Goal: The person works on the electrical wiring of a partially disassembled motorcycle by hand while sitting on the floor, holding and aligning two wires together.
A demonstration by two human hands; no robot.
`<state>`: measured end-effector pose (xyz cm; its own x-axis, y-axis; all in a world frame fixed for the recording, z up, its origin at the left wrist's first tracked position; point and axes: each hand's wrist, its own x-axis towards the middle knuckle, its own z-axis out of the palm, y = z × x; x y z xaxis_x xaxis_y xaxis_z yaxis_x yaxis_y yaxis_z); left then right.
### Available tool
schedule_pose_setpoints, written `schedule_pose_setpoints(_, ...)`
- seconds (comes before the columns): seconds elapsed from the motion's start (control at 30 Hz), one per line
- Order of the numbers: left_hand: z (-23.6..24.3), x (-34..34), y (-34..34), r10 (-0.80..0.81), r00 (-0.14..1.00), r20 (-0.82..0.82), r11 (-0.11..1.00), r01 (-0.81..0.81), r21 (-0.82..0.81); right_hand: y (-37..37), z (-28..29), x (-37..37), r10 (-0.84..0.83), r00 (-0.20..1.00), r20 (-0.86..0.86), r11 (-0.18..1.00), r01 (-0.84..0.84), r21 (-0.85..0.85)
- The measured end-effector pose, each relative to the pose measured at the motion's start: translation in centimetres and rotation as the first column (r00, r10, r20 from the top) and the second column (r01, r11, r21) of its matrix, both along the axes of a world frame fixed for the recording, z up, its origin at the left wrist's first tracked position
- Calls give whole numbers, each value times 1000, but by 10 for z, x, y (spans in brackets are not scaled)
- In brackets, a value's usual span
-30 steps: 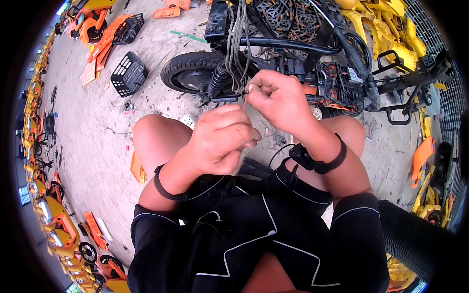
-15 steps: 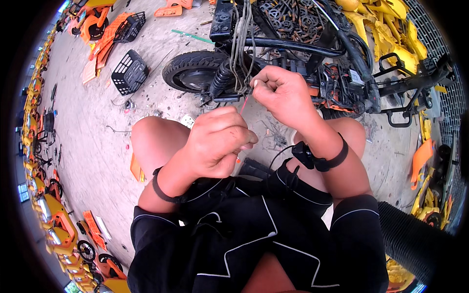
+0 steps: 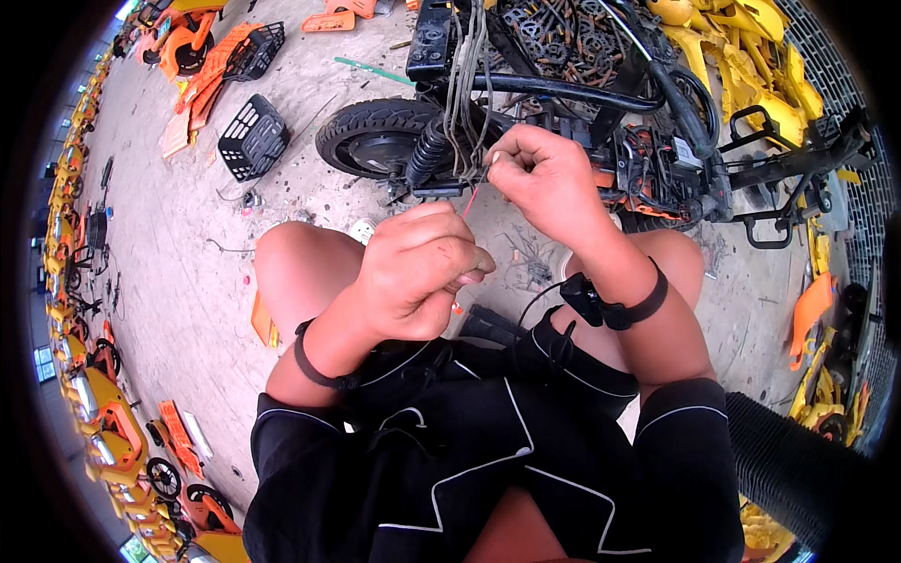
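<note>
A thin red wire point(image 3: 470, 203) stretches between my two hands. My left hand point(image 3: 420, 267) is closed in a fist around its lower part, knuckles up. Just above and to the right, my right hand point(image 3: 544, 172) pinches the upper end between thumb and forefinger. The wire's ends are hidden in my fingers. Right behind the pinch hangs a bundle of grey cables point(image 3: 462, 89). It is draped over a stripped scooter frame point(image 3: 572, 90) with a black wheel point(image 3: 372, 141) and a coil shock absorber point(image 3: 429, 153). Whether the red wire joins these cables I cannot tell.
A black plastic basket point(image 3: 253, 138) lies on the concrete left of the wheel, with orange panels point(image 3: 208, 89) beyond. Rusty metal parts point(image 3: 554, 38) are heaped behind the frame. Yellow panels point(image 3: 755, 66) pile up at the far right. A black ribbed hose point(image 3: 784, 464) lies near my right elbow.
The whole view has shifted very slightly. Both hands keep nearly the same pose, with the red wire still between them.
</note>
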<state>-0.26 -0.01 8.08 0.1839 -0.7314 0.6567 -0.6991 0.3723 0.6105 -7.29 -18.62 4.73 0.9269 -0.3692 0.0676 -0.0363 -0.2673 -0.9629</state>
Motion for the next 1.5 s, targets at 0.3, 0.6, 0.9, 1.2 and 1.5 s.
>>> schedule_pose_setpoints(0.3,11,13,10,58,983,-173,997,-65,-35,-23,13,-10,195,980,41,979,-197,57)
schedule_pose_setpoints(0.6,5,21,13,44,974,-223,992,-68,-101,-34,22,-13,301,953,41,935,-303,181)
schedule_pose_setpoints(0.9,12,1,1,-101,990,-95,994,105,38,-18,15,-1,78,997,1,997,-78,-13)
schedule_pose_setpoints(1.2,8,-2,0,-50,999,-3,998,50,31,-6,5,2,-15,1000,5,1000,15,-25)
schedule_pose_setpoints(1.5,27,-8,20,-48,999,-25,997,46,-66,-51,-10,9,-160,983,-90,986,154,-67)
